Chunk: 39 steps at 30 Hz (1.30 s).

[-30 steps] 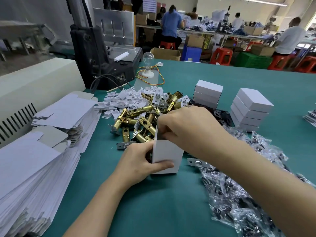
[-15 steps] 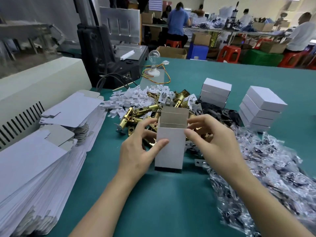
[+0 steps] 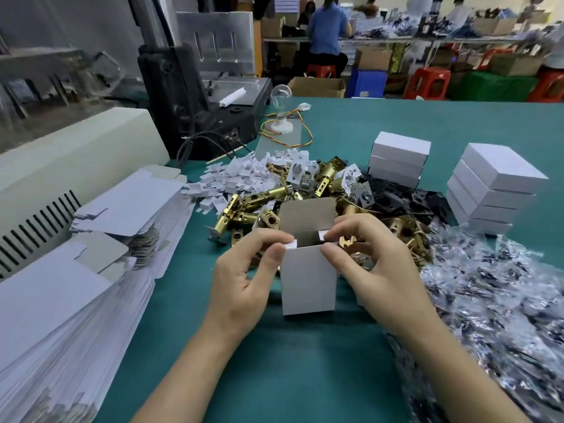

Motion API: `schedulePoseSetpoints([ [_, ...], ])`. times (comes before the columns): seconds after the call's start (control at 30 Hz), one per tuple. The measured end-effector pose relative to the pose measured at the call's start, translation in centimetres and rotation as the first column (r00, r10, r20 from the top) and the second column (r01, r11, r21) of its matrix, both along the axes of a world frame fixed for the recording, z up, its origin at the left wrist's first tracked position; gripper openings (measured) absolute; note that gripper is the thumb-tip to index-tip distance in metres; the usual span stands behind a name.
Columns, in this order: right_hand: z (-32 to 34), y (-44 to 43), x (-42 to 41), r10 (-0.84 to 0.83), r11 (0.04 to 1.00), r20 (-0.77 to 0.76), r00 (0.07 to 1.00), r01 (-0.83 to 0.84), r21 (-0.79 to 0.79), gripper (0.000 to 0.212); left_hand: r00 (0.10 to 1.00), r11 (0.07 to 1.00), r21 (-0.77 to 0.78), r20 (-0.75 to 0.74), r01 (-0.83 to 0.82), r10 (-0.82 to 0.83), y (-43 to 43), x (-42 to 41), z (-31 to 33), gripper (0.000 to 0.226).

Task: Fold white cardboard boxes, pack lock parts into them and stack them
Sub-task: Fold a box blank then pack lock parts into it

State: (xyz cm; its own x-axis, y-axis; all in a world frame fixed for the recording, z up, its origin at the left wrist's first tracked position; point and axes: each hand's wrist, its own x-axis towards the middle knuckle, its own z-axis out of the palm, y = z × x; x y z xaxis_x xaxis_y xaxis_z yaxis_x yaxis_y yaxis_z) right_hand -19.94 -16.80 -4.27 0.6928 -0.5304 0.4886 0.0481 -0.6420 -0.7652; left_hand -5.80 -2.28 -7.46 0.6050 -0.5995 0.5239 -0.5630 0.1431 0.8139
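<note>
On the green bench [image 3: 290, 377] the two hands frame the job, the left hand [image 3: 244, 279] and right hand [image 3: 375, 270] level with each other. The white box [image 3: 308, 282] stands upright between them, long axis vertical, mouth open upward. Each hand is equally near it. Each pinches a small side flap at its own top corner between thumb and forefinger, the other fingers loosely curled. The tall lid flap [image 3: 306, 213] rises from the far edge of the mouth, so the opening is walled off there. Just behind lies the heap of brass lock parts [image 3: 253, 203] — the likely fill, a short reach forward over that flap. Further back to the right stand the finished stacks [image 3: 494, 184], nearer the right hand.
</note>
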Motion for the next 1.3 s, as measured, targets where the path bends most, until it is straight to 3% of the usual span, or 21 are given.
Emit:
schedulePoseSetpoints([
  [0.43, -0.1, 0.9, -1.1, 0.104, 0.973, 0.019, 0.994, -0.106, 0.204, 0.010, 0.961, 0.999, -0.040, 0.274, -0.025, 0.035, 0.3, -1.0, 1.3, 0.019],
  [0.53, -0.1, 0.9, -1.2, 0.106, 0.965, 0.019, 0.994, -0.107, 0.239, 0.010, 0.965, 0.998, -0.068, 0.260, -0.003, 0.021, 0.3, -1.0, 1.4, 0.013],
  [0.7, 0.0, 1.0, -1.2, 0.100, 0.959, 0.023, 0.995, -0.102, 0.266, 0.008, 0.974, 0.997, -0.077, 0.226, 0.008, 0.010, 0.3, -0.9, 1.1, 0.043],
  [1.0, 0.7, 1.0, -1.6, 0.064, 0.902, 0.165, 0.984, -0.128, 0.412, 0.022, 0.950, 0.989, -0.087, 0.298, 0.122, -0.091, 0.6, -0.6, 1.4, 0.023],
  [1.3, 0.5, 0.8, -1.7, 0.128, 0.954, 0.043, 0.991, -0.134, 0.268, 0.014, 0.980, 0.992, -0.066, 0.174, 0.110, -0.098, 0.6, -1.0, 1.5, 0.025],
])
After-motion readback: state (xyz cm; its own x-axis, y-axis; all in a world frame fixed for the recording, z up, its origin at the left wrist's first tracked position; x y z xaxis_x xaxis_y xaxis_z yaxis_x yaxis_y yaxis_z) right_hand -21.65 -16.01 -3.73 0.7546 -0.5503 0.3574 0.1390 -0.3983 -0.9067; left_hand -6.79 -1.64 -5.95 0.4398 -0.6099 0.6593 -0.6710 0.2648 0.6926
